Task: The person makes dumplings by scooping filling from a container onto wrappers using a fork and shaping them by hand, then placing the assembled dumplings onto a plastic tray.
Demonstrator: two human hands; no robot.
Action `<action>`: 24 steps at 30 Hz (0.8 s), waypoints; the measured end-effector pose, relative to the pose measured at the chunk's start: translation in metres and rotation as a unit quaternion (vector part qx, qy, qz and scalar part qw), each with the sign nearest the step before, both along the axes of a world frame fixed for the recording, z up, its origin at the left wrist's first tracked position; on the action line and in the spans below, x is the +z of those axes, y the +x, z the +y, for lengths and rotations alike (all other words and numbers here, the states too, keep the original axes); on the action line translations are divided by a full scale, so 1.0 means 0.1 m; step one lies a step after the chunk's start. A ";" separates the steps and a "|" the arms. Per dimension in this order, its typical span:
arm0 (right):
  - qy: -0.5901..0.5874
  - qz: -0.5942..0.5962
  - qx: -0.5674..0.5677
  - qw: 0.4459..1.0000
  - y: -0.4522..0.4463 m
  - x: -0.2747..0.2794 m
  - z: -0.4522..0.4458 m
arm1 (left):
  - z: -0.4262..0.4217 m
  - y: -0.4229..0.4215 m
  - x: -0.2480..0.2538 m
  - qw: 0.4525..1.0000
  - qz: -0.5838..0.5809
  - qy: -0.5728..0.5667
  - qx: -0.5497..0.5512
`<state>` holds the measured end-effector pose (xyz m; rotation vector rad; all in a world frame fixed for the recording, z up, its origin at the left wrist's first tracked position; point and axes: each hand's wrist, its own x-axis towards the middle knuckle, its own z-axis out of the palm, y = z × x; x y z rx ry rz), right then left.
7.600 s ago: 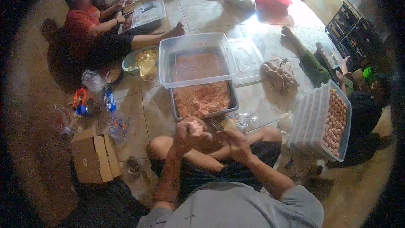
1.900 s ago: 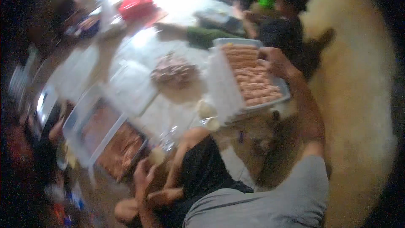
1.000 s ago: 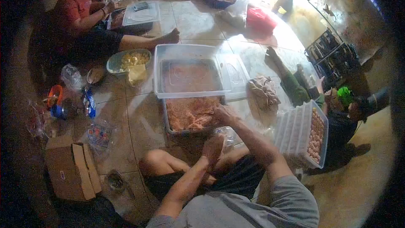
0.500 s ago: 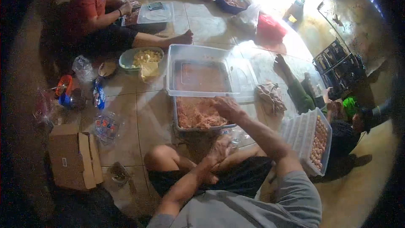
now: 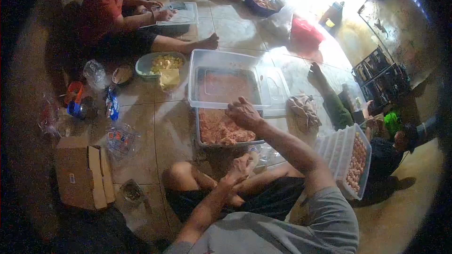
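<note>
My right hand (image 5: 245,113) hangs over the near tub of pinkish minced mixture (image 5: 221,129), by the near rim of a clear plastic bin (image 5: 192,82). Its fingers are curled in; whatever they hold, if anything, is hidden. Close to my lap, below the tub, my left hand (image 5: 241,168) is closed around something pale that I cannot make out. Clear crumpled plastic (image 5: 269,154) lies just right of it. The clear bin rests across the far part of the tub.
At right, a tilted clear container (image 5: 343,160) holds rows of small round pieces. On the left stand a cardboard box (image 5: 77,174) and a bowl of yellow chunks (image 5: 146,66). A crumpled cloth (image 5: 303,110) lies right of the bin. Co-workers sit at far left and right.
My right hand has moved up and left over the tub, its fingers lifting from the mixture. My left hand has shifted slightly. The far-left co-worker's hands have moved right onto the clear lid.
</note>
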<state>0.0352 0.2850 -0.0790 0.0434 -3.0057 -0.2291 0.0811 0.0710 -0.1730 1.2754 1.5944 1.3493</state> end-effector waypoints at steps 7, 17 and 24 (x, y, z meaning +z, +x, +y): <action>-0.007 -0.061 0.161 0.985 0.26 -0.20 0.12 | -0.04 0.00 0.14 0.999 -0.025 0.018 -0.035; 0.047 -0.091 -0.168 0.980 0.52 -0.02 0.05 | -0.07 0.01 0.13 0.995 0.005 -0.054 -0.081; -0.109 -0.048 -0.216 0.969 0.56 0.71 -0.41 | -0.10 -0.06 0.12 0.996 0.036 0.021 -0.081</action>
